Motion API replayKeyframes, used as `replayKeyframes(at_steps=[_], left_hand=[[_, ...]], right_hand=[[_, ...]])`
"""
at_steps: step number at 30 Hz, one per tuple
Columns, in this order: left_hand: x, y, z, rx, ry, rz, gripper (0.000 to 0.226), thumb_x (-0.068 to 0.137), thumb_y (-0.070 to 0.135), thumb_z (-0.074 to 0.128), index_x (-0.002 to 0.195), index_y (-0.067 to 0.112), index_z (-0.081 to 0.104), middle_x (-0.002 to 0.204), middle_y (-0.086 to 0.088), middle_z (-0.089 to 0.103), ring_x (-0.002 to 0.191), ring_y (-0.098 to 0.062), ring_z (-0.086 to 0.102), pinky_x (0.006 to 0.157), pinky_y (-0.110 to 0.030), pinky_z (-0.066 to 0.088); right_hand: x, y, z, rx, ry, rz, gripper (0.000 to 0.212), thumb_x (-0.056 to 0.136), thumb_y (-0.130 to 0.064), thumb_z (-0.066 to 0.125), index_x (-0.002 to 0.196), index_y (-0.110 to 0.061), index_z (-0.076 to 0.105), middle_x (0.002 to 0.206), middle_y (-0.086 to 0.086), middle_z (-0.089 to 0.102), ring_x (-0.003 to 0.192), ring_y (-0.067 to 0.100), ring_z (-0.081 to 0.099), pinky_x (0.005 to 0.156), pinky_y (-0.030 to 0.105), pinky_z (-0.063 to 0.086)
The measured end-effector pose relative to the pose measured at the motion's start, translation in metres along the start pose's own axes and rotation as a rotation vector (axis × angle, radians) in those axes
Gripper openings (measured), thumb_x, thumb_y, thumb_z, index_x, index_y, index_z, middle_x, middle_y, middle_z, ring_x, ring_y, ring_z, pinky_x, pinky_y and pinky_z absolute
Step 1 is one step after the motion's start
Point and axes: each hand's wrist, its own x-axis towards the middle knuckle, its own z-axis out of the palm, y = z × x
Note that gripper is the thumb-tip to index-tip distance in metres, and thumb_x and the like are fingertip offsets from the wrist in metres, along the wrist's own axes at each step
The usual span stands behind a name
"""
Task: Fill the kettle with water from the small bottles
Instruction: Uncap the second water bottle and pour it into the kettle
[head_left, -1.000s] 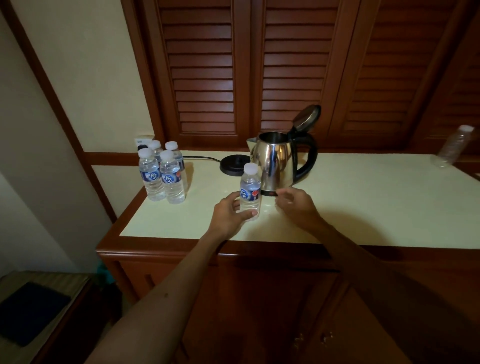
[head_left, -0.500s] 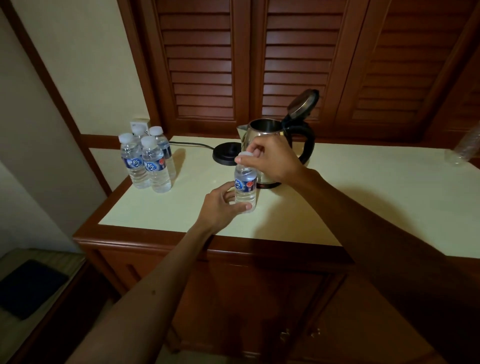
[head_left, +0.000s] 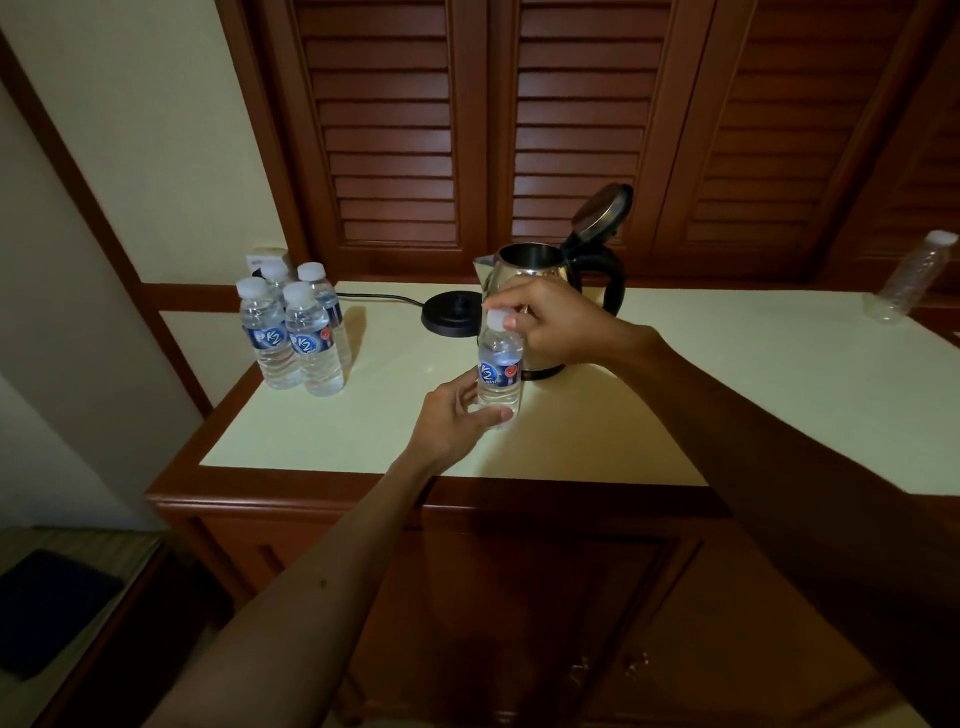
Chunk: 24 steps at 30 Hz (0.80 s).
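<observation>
The left hand (head_left: 457, 415) wraps the lower body of a small water bottle (head_left: 500, 371), which stands upright on the cream countertop (head_left: 597, 431). The right hand (head_left: 550, 325) pinches its white cap (head_left: 497, 318) from above with thumb and fingertips. Both hands are therefore grasping the same bottle, one at the base and one at the top, and the step looks like unscrewing.

Just behind the upper grip stands the steel kettle (head_left: 524, 275), lid (head_left: 605, 208) tipped open, off its black base (head_left: 451, 317), which lies behind and to the left of the cap.

The main risk, as I judge it, is squeeze. The bottle's wall looks thin, and if the lower grip tightens as the cap breaks free, water may jump out of the neck onto the countertop, close to the base and its cord (head_left: 379, 297). A loose lower grip brings the opposite trouble, since the bottle could spin with the cap. The right knuckles are also close to the kettle and could nudge it.

Four more sealed bottles (head_left: 291, 332) stand well to the left of the lower grip.
</observation>
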Motion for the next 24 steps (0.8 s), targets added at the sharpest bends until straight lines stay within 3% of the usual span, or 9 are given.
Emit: replayKeyframes(at_steps=[3, 7, 10, 12, 15, 17, 20, 22, 24], left_hand=[[-0.001, 0.001, 0.001, 0.035, 0.009, 0.016, 0.052, 0.081, 0.017, 0.080, 0.130, 0.022, 0.063, 0.118, 0.007, 0.072, 0.111, -0.011, 0.066, 0.104, -0.045, 0.049], [-0.002, 0.001, 0.001, 0.049, 0.005, 0.028, 0.049, 0.081, 0.020, 0.079, 0.128, 0.026, 0.063, 0.119, 0.007, 0.072, 0.113, -0.014, 0.066, 0.104, -0.047, 0.049], [-0.002, 0.000, -0.001, 0.051, -0.002, 0.035, 0.049, 0.081, 0.021, 0.079, 0.126, 0.030, 0.063, 0.117, 0.009, 0.072, 0.111, -0.012, 0.066, 0.103, -0.047, 0.049], [-0.003, 0.001, -0.001, 0.059, -0.008, 0.038, 0.050, 0.082, 0.022, 0.078, 0.129, 0.028, 0.062, 0.117, 0.009, 0.072, 0.111, -0.011, 0.066, 0.103, -0.046, 0.050], [-0.003, 0.002, -0.001, 0.061, -0.007, 0.049, 0.051, 0.083, 0.023, 0.078, 0.131, 0.025, 0.062, 0.119, 0.008, 0.072, 0.110, -0.010, 0.066, 0.102, -0.043, 0.050], [-0.004, 0.003, -0.001, 0.075, -0.003, 0.052, 0.050, 0.084, 0.024, 0.077, 0.131, 0.026, 0.061, 0.121, 0.007, 0.071, 0.112, -0.009, 0.065, 0.102, -0.040, 0.050], [-0.003, 0.002, -0.002, 0.103, -0.010, 0.052, 0.050, 0.084, 0.025, 0.078, 0.131, 0.030, 0.061, 0.122, 0.008, 0.070, 0.113, -0.009, 0.065, 0.101, -0.037, 0.051], [-0.002, 0.001, -0.002, 0.131, -0.009, 0.058, 0.050, 0.083, 0.027, 0.078, 0.130, 0.032, 0.061, 0.123, 0.008, 0.070, 0.114, -0.010, 0.064, 0.101, -0.035, 0.050], [0.000, 0.002, -0.002, 0.178, -0.003, 0.057, 0.052, 0.084, 0.027, 0.077, 0.133, 0.030, 0.059, 0.127, 0.006, 0.068, 0.113, -0.009, 0.061, 0.098, -0.029, 0.048]], right_hand=[[0.002, -0.004, -0.008, 0.017, 0.001, 0.063, 0.040, 0.091, -0.036, 0.061, 0.126, -0.016, 0.059, 0.118, 0.002, 0.062, 0.103, 0.013, 0.058, 0.082, 0.026, 0.045], [0.004, -0.013, -0.011, -0.101, 0.067, 0.067, 0.031, 0.086, -0.039, 0.068, 0.081, -0.009, 0.063, 0.075, 0.000, 0.059, 0.071, 0.016, 0.058, 0.064, 0.033, 0.048], [0.004, -0.014, -0.009, -0.125, 0.013, 0.043, 0.026, 0.091, -0.029, 0.063, 0.077, -0.007, 0.062, 0.082, 0.013, 0.061, 0.075, 0.029, 0.059, 0.070, 0.044, 0.049], [0.004, -0.012, -0.010, -0.161, -0.017, 0.012, 0.020, 0.092, -0.024, 0.060, 0.083, -0.007, 0.064, 0.091, 0.009, 0.058, 0.083, 0.027, 0.057, 0.077, 0.044, 0.048], [0.005, -0.008, -0.012, -0.133, -0.038, -0.033, 0.011, 0.093, -0.016, 0.058, 0.094, -0.010, 0.066, 0.093, -0.010, 0.044, 0.083, 0.003, 0.045, 0.081, 0.025, 0.042], [0.005, -0.010, -0.013, -0.114, -0.031, -0.034, 0.018, 0.093, -0.010, 0.058, 0.107, -0.008, 0.068, 0.099, -0.008, 0.045, 0.083, -0.004, 0.043, 0.072, 0.009, 0.031], [0.003, -0.013, -0.014, -0.060, -0.024, -0.043, 0.023, 0.092, -0.010, 0.060, 0.113, -0.012, 0.069, 0.104, -0.006, 0.049, 0.084, -0.005, 0.046, 0.071, 0.007, 0.031], [0.005, -0.014, -0.018, -0.073, -0.022, -0.028, 0.009, 0.090, -0.025, 0.065, 0.095, -0.021, 0.071, 0.093, -0.009, 0.054, 0.079, -0.002, 0.050, 0.068, 0.016, 0.034], [0.009, -0.018, -0.023, -0.120, -0.031, 0.028, 0.025, 0.085, -0.042, 0.069, 0.073, -0.021, 0.065, 0.074, -0.005, 0.060, 0.068, 0.008, 0.057, 0.060, 0.022, 0.037]])
